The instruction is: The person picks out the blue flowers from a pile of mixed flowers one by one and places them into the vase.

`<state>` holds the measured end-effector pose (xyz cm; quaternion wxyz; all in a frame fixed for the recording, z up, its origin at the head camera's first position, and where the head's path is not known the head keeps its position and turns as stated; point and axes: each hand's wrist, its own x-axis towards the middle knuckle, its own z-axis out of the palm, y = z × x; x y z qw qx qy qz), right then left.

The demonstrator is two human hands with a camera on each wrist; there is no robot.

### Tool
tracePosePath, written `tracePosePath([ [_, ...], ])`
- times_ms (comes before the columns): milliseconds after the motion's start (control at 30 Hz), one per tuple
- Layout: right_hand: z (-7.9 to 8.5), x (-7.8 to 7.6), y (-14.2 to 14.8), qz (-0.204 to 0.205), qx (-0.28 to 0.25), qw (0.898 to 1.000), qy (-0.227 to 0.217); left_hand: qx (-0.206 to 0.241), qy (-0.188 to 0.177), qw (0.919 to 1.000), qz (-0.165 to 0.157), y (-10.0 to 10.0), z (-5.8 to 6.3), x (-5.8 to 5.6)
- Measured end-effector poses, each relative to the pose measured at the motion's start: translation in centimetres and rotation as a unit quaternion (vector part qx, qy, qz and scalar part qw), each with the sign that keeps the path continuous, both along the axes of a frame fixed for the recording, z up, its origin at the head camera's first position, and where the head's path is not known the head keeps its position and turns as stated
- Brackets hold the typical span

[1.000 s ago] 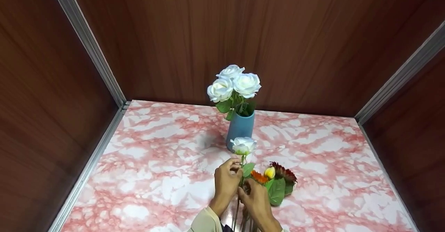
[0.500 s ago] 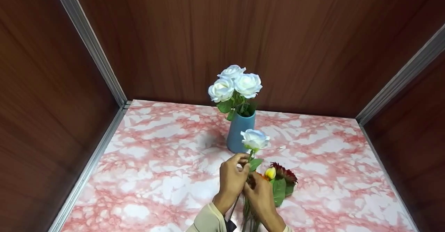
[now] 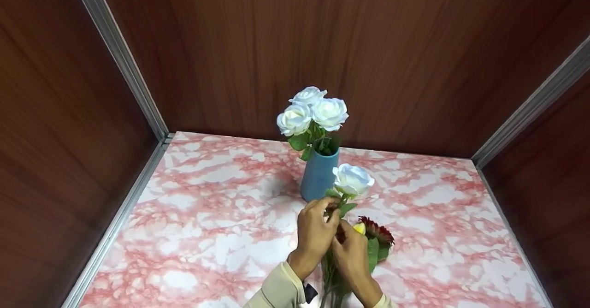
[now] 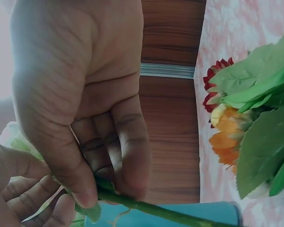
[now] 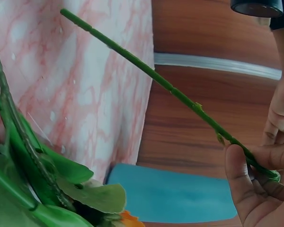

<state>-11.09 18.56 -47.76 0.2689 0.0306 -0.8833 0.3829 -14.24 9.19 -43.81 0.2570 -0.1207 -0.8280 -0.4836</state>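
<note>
A white rose (image 3: 352, 179) is held up in front of the vase, its head leaning right. My left hand (image 3: 317, 229) pinches its stem between thumb and fingers just below the flower. Beside it my right hand (image 3: 352, 252) also has its fingertips on the stem, close by the leaves. In the right wrist view the long green stem (image 5: 156, 78) slants away with its lower end free. Three more white roses (image 3: 294, 120) stand in a blue vase (image 3: 318, 179) behind the hands.
Right of the hands lie more flowers: a dark red one (image 3: 378, 231), a yellow bud (image 3: 360, 228) and an orange flower (image 4: 227, 137), with green leaves (image 3: 373, 252). Wood-grain panels (image 3: 230, 59) enclose the marbled pink-and-white table (image 3: 221, 252).
Both hands have shifted right and slightly forward with the white rose. Its head has risen and tilted further right. The orange flower is now covered by the right hand in the head view.
</note>
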Motion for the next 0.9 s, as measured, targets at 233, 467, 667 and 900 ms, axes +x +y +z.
tracePosePath([
  [233,0.5,-0.8,0.5,0.008,0.010,1.000,0.019,0.006,0.083,0.9965,-0.002,-0.3,0.6,-0.5],
  [467,1.4,-1.9,1.4,0.005,0.000,1.000,0.012,0.022,0.085,0.9962,-0.003,-0.8,0.8,-0.9],
  [667,2.0,-2.6,1.6,0.007,-0.019,1.000,0.002,0.027,0.074,0.9969,0.001,-0.8,0.7,-1.1],
  [900,2.6,-3.3,1.8,0.050,-0.074,0.996,-0.001,0.030,0.065,0.9973,0.014,-1.1,0.4,-1.7],
])
